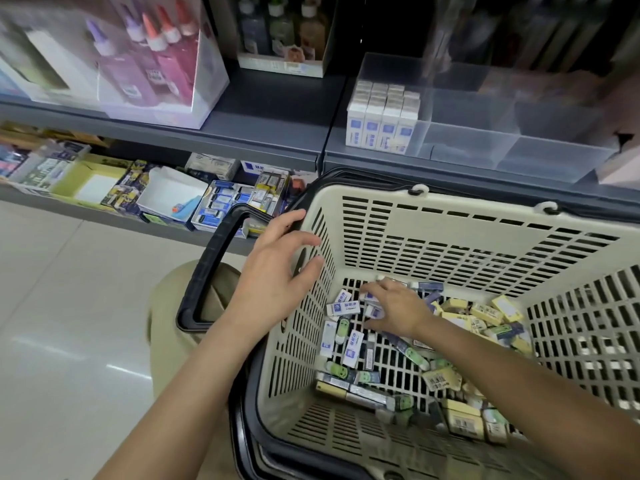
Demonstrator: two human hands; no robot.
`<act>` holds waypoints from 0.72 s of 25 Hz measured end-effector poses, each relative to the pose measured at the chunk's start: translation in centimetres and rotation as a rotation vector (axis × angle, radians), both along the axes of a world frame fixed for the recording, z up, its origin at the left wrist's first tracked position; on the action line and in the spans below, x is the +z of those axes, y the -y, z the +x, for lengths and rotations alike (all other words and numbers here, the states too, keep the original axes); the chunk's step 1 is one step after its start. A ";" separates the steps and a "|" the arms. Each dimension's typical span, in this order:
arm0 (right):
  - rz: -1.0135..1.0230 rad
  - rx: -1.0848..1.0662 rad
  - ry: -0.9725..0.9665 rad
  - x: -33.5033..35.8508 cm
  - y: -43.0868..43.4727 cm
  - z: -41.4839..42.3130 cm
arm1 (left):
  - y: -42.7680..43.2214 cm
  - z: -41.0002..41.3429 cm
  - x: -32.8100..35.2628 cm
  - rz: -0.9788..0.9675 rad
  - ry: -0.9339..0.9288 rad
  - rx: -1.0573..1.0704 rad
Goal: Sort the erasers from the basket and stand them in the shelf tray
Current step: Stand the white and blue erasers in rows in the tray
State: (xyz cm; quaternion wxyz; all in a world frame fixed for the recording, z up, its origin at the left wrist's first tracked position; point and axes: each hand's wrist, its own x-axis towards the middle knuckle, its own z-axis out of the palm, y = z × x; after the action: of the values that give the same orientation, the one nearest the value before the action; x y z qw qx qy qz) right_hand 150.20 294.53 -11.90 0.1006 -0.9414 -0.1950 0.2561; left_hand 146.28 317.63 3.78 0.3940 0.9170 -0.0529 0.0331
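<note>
Left hand (pixel 277 268): fingers released and spread, pressed flat on the left wall of the one basket (pixel 450 230), probably to steady it while the other hand picks.

Basket floor, left part: about six loose white-and-blue erasers (pixel 343 308), lying flat among green ones.

Right hand (pixel 391 310): low in the basket, fingers curled over a white-and-blue piece. Motion blur, so I cannot tell if it is gripped.

Far shelf, one clear tray (pixel 519 109): standing erasers (pixel 379 129) packed upright in its left compartment, four across the front and roughly four deep.

Right side of the basket: yellow erasers (pixel 486 313), at least eight, unsorted.
</note>
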 end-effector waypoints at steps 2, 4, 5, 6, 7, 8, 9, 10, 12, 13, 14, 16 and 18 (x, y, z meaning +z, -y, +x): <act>0.028 -0.046 -0.047 0.3 -0.6 0.2 | 0.1 0.0 0.0 0.006 0.000 -0.007; 0.035 -0.061 -0.081 0.5 -0.7 0.4 | 0.0 0.0 0.0 0.006 -0.001 -0.008; 0.025 -0.059 -0.078 0.5 -0.6 0.5 | 0.0 0.0 0.0 0.003 0.001 -0.004; 0.009 -0.059 -0.065 0.5 -0.5 0.5 | 0.1 0.0 0.0 -0.001 0.004 0.000; -0.010 -0.067 -0.051 0.4 -0.6 0.4 | 0.1 0.0 0.0 -0.003 0.004 0.001; -0.026 -0.085 -0.040 0.4 -0.8 0.3 | 0.1 0.0 0.0 -0.005 0.002 0.000; -0.032 -0.110 -0.037 0.4 -1.2 0.2 | 0.1 0.0 0.0 -0.005 -0.001 -0.001; -0.029 -0.135 -0.041 0.5 -1.5 0.2 | 0.2 0.0 0.0 -0.004 -0.003 -0.002; -0.030 -0.144 -0.059 0.5 -1.9 0.2 | 0.1 0.0 0.0 -0.009 -0.006 0.000; -0.039 -0.130 -0.068 0.4 -1.9 0.2 | 0.1 0.1 0.1 -0.013 -0.008 0.004; -0.046 -0.118 -0.078 0.4 -1.8 0.1 | 0.1 0.1 0.2 -0.013 -0.013 0.006; -0.030 -0.127 -0.108 0.7 -1.5 0.0 | 0.3 -0.1 0.5 0.000 -0.033 0.008; 0.060 -0.177 -0.129 1.5 -1.1 -0.3 | 0.5 -0.4 0.9 0.056 -0.004 0.029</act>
State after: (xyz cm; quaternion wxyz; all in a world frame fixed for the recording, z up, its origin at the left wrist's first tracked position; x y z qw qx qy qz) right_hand 149.90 295.59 -10.44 0.1636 -0.9330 -0.1116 0.3004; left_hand 145.87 317.10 4.71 0.3678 0.9284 -0.0395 0.0354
